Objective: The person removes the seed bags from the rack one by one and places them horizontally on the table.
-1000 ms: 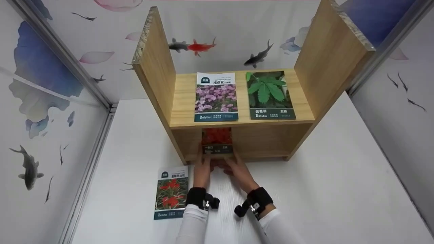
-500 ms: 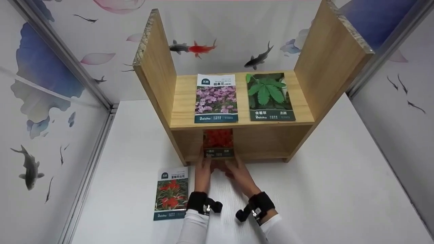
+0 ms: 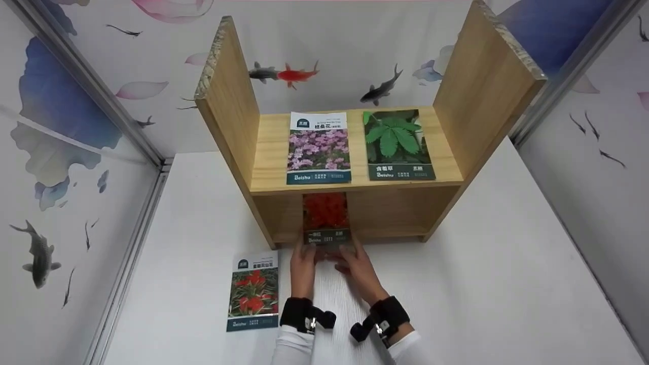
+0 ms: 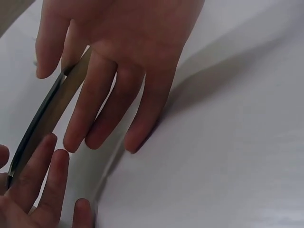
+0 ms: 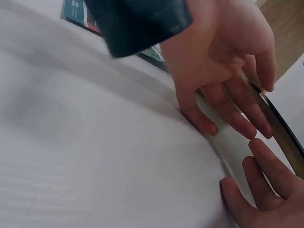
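Note:
In the head view, a seed packet with red flowers (image 3: pixel 326 213) juts forward from the lower compartment of the wooden shelf (image 3: pixel 393 213). My left hand (image 3: pixel 303 263) grips its near left corner, and my right hand (image 3: pixel 359 266) holds the near right corner, thumbs on top and fingers underneath. From the left wrist camera the packet's thin edge (image 4: pixel 35 118) shows, slightly bowed, with the right hand (image 4: pixel 123 61) large above. Seen by the right wrist camera, the left hand (image 5: pixel 213 61) is at the top and the right hand (image 5: pixel 266 190) at lower right. The packet's far end is hidden under the upper board.
On the upper board lie a packet with pink-purple flowers (image 3: pixel 319 147) and one with a green leaf (image 3: pixel 398 142). Another red-flowered packet (image 3: pixel 253 291) lies on the white table (image 3: pixel 487 294), left of the left hand. Printed panels (image 3: pixel 334 30) surround the table.
Both hands have drawn slightly toward the person, bringing the held seed packet with them; more of its front shows below the upper board. The other packets stay in place.

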Available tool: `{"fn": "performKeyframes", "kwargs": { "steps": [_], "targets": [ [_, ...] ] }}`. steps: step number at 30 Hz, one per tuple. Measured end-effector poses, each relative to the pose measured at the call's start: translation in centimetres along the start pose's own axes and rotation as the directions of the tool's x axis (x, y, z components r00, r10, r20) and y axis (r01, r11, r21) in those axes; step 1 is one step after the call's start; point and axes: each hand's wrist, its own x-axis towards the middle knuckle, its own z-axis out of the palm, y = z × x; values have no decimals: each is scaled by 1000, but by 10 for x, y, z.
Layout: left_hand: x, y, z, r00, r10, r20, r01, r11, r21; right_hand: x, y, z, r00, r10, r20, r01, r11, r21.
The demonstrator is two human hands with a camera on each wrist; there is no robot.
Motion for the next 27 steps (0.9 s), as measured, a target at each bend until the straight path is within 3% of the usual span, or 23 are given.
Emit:
{"fn": "performKeyframes", "kwargs": {
  "steps": [4, 13, 18, 27],
  "targets": [
    [-5, 4, 1, 998, -44, -34, 44, 999, -4, -2, 2, 1, 1000, 12, -2, -12, 1000, 20],
    [-4, -15, -5, 997, -4, -74, 2, 1000, -27, -17, -12, 4, 994, -93, -58, 94, 996, 0],
    [-7, -20, -6, 990, 22, -142, -12, 997, 72, -18, -9, 0, 989, -123, -84, 124, 992, 16],
    [-17, -11, -7, 991, -22, -135, 30, 998, 58, -15, 0, -11, 984, -90, -155, 86, 996, -33]
  ]
}}
